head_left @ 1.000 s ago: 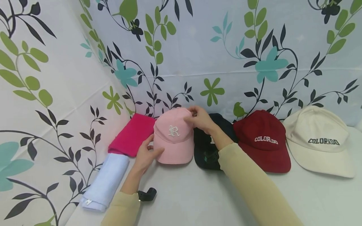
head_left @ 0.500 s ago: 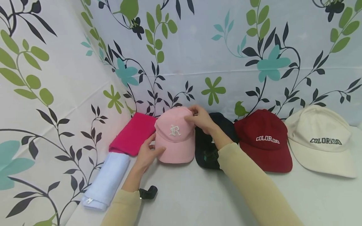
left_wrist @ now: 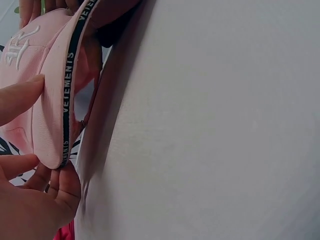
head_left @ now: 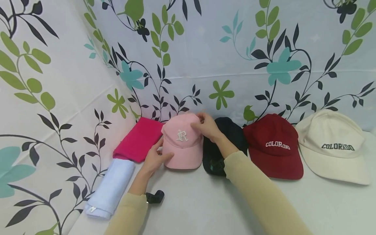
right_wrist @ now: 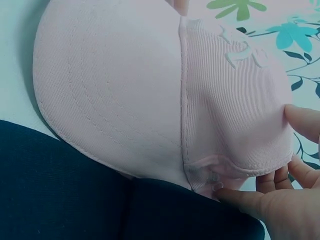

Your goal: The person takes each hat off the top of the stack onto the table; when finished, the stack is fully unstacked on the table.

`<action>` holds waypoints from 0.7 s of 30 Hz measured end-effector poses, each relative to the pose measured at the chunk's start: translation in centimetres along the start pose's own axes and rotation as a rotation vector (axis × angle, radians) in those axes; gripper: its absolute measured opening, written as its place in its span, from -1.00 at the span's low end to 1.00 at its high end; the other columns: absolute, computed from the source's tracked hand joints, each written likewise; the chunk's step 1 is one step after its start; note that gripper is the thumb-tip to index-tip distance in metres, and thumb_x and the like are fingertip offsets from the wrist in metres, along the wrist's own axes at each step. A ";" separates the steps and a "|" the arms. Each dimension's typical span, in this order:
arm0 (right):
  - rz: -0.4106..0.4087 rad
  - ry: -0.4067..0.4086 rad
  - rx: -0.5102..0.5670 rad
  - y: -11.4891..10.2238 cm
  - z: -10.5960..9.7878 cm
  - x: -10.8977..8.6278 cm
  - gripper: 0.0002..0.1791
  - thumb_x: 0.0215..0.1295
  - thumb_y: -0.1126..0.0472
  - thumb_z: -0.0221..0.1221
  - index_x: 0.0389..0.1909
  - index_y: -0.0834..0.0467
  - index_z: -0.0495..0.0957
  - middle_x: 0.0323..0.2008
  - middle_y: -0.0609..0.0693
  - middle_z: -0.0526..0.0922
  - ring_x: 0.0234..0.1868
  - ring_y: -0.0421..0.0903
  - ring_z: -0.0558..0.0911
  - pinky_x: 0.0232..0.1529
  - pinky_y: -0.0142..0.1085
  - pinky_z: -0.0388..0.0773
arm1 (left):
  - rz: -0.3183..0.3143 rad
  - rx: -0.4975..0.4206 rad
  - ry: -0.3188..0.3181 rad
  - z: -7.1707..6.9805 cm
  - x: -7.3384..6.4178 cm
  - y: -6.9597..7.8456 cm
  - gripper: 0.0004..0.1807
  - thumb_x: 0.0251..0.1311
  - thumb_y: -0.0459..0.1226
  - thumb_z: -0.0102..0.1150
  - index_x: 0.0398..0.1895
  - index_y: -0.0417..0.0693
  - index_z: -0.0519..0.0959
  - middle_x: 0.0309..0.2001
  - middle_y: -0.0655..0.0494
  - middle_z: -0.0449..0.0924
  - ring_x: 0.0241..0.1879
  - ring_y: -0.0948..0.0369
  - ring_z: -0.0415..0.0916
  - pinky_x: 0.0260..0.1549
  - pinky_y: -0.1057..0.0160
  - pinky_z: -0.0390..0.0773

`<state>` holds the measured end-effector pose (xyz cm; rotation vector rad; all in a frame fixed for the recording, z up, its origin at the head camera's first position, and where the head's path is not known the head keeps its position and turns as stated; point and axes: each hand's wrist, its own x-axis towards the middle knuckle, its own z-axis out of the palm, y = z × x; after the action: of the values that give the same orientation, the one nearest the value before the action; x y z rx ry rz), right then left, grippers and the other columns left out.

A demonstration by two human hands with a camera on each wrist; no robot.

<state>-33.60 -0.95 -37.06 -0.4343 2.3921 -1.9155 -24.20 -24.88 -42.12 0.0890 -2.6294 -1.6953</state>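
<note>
A pink cap (head_left: 182, 158) with a white embroidered R on its front sits between my two hands, its brim toward me. My left hand (head_left: 153, 159) holds the left side of the brim, thumb on top. In the left wrist view, fingertips of that hand (left_wrist: 37, 202) pinch the brim's end, where a dark band lettered VETEMENTS lines the edge. My right hand (head_left: 209, 128) grips the upper right of the crown. Seen from the right wrist, its thumb (right_wrist: 302, 120) presses the crown while the other fingers go beneath the side.
Right of the pink cap stand a black cap (head_left: 229, 130), a dark red cap (head_left: 274, 166) and a cream cap (head_left: 332, 166), in a row on the white surface (head_left: 188, 209). Folded pink cloth (head_left: 138, 140) and light blue cloth (head_left: 111, 187) lie at left. A leaf-patterned curtain (head_left: 199, 42) hangs behind.
The pink cap has shifted slightly to the right, and its crown sits a little lower than half a second ago. Both hands have stayed on it; my left hand has moved slightly right with the brim.
</note>
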 end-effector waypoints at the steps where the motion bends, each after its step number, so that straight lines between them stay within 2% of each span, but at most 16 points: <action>1: -0.002 0.006 -0.010 0.1 0.1 0.0 -0.42 0.31 0.24 0.24 0.30 0.34 0.35 0.10 0.23 0.45 0.09 0.11 0.48 0.07 -0.07 0.55 | -0.009 0.006 -0.004 0.0 0.0 -0.1 -0.06 0.18 -0.26 0.41 0.59 0.02 0.14 0.38 -0.05 0.27 0.13 -0.07 0.39 -0.02 0.06 0.58; 7: -0.006 0.033 -0.070 0.3 0.6 0.1 -0.41 0.31 0.22 0.24 0.30 0.36 0.36 0.09 0.23 0.47 0.06 0.11 0.49 0.06 -0.07 0.56 | -0.034 0.059 -0.036 -0.1 0.2 -0.4 -0.08 0.19 -0.20 0.41 0.56 -0.13 0.16 0.38 -0.12 0.28 0.15 -0.10 0.37 0.00 0.04 0.56; 15: 0.015 0.023 -0.120 0.3 0.8 0.0 -0.43 0.32 0.21 0.21 0.30 0.36 0.35 0.09 0.24 0.48 0.04 0.11 0.50 0.05 -0.06 0.58 | -0.056 0.102 -0.050 -0.2 0.4 0.0 -0.07 0.17 -0.15 0.41 0.54 -0.18 0.17 0.43 -0.16 0.25 0.35 -0.17 0.25 0.18 -0.17 0.45; 21: 0.016 0.016 -0.147 0.2 0.9 -0.2 -0.45 0.32 0.24 0.21 0.28 0.36 0.38 0.06 0.24 0.51 0.02 0.10 0.51 0.03 -0.08 0.58 | -0.066 0.111 -0.047 -0.2 0.3 0.0 -0.13 0.19 -0.17 0.40 0.51 -0.22 0.21 0.37 -0.19 0.33 0.25 -0.13 0.35 0.13 -0.11 0.51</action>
<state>-33.28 -1.76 -37.47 -0.4068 2.5486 -1.7495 -24.47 -25.08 -42.02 0.1398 -2.7838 -1.5878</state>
